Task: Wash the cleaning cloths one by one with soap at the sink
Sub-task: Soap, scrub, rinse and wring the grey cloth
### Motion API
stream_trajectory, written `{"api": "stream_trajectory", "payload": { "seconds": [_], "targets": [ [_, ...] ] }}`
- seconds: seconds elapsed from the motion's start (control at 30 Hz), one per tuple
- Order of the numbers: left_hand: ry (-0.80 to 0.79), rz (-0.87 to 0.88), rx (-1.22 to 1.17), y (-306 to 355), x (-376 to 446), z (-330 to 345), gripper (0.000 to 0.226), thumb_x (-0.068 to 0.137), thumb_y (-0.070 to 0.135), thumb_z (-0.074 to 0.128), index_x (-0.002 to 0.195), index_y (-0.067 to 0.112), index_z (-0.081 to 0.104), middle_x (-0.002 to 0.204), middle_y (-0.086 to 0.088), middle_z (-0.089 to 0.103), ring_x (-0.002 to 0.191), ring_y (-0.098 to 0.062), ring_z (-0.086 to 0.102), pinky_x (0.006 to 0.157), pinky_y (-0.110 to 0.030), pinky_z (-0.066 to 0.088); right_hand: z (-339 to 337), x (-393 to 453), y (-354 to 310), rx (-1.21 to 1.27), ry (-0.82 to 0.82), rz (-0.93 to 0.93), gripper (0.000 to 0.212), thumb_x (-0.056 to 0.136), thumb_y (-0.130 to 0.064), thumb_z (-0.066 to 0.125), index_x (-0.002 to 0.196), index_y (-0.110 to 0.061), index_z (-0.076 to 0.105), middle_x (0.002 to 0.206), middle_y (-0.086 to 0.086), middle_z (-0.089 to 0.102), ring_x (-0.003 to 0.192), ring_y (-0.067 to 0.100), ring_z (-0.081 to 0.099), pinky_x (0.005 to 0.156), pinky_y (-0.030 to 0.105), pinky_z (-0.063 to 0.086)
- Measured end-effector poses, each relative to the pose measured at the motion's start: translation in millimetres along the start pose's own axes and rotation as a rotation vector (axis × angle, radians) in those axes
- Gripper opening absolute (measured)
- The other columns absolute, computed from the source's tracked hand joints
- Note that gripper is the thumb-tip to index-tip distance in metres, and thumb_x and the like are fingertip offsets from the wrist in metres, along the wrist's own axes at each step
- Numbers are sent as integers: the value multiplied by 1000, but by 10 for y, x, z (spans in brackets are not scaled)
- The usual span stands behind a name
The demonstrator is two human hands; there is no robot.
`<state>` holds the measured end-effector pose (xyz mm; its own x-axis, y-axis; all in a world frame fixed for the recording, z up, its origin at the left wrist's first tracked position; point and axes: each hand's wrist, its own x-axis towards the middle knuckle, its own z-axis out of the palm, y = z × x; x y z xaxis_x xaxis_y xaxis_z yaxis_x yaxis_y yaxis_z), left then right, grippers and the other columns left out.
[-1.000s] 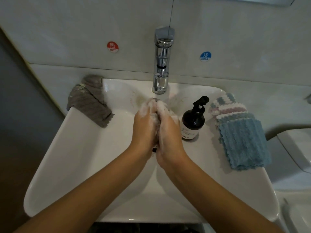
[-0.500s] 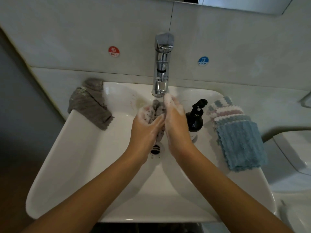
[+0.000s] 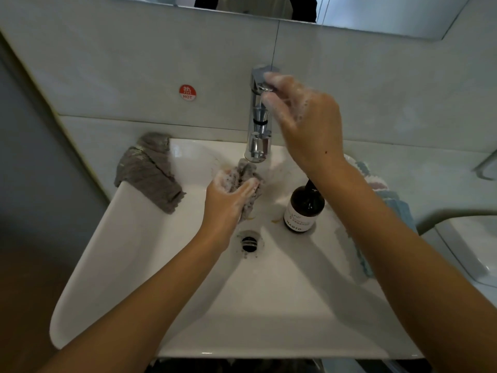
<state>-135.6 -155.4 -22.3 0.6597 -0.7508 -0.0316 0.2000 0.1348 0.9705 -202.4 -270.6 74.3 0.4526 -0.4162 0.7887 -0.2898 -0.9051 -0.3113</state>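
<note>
Head view. White sink [image 3: 129, 265] seen from above, with the drain [image 3: 249, 243] near its centre. The left hand [image 3: 228, 200], covered in suds, has its fingers [image 3: 247, 187] curled tight around a bunched grey cloth [image 3: 248, 173], held inside the basin just below the tap spout, at 12 o'clock from the drain. The right hand [image 3: 309, 122], also soapy, is raised at the top of the tap [image 3: 259, 114]; its fingers [image 3: 271, 78] are bent narrowly about the tap handle, though whether they grip it firmly cannot be told. A second grey cloth [image 3: 150, 173] is draped over the sink's rim at 10 o'clock. A dark soap bottle [image 3: 304, 211] stands upright on the sink ledge at 2 o'clock from the drain, its pump hidden behind the right forearm. A stack of blue and pink cloths [image 3: 395, 205] lies at 3 o'clock, mostly hidden by that forearm. A red sticker marked HOT [image 3: 187, 92] sits on the wall at 11 o'clock from the tap.
</note>
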Motion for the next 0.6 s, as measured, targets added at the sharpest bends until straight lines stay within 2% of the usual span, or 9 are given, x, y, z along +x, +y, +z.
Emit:
{"api": "stream_trajectory", "payload": {
  "seconds": [0.07, 0.13, 0.23, 0.33, 0.43, 0.6],
  "targets": [
    [3, 5, -4, -3, 9, 2, 16, 89, 11, 68, 100, 21, 61, 90, 4, 72, 81, -7, 71, 65, -17, 54, 63, 51, 42, -62, 75, -89, 37, 96, -37, 48, 112, -13, 72, 76, 2, 74, 58, 7, 56, 54, 22, 42],
    [3, -7, 3, -13, 15, 3, 15, 89, 12, 68, 101, 19, 61, 87, 3, 72, 78, -9, 69, 63, -19, 56, 106, 68, 74, -134, 134, -156, 32, 96, -33, 52, 106, -12, 74, 64, 1, 69, 48, 9, 53, 49, 20, 38],
    [-10, -30, 7, -19, 11, 16, 16, 90, 14, 68, 103, 17, 60, 88, 1, 70, 77, -15, 65, 61, -18, 53, 124, 96, 94, -169, 182, -214, 31, 94, -32, 54, 101, -10, 75, 56, 1, 65, 41, 13, 52, 43, 18, 38],
    [-11, -39, 18, -23, 12, 14, 21, 89, 16, 69, 108, 13, 60, 93, -5, 70, 79, -18, 65, 63, -22, 53, 120, 183, 62, -156, 208, -195, 34, 94, -33, 53, 97, -9, 76, 50, -1, 59, 40, 7, 37, 43, 9, 21],
    [-17, -65, 37, -28, -6, 22, 21, 89, 17, 70, 107, 14, 60, 92, -7, 70, 81, -22, 64, 66, -29, 52, 110, 269, 81, -139, 196, -169, 35, 94, -37, 53, 97, -10, 76, 52, 1, 62, 40, 12, 45, 47, 17, 29],
    [-32, -104, 48, -18, -36, 65, 26, 82, 12, 74, 105, 15, 61, 83, -10, 65, 74, -23, 56, 59, -28, 47, 103, 277, 96, -139, 191, -159, 37, 93, -39, 54, 97, -10, 77, 54, 2, 63, 42, 14, 50, 51, 21, 33]
  ]
}}
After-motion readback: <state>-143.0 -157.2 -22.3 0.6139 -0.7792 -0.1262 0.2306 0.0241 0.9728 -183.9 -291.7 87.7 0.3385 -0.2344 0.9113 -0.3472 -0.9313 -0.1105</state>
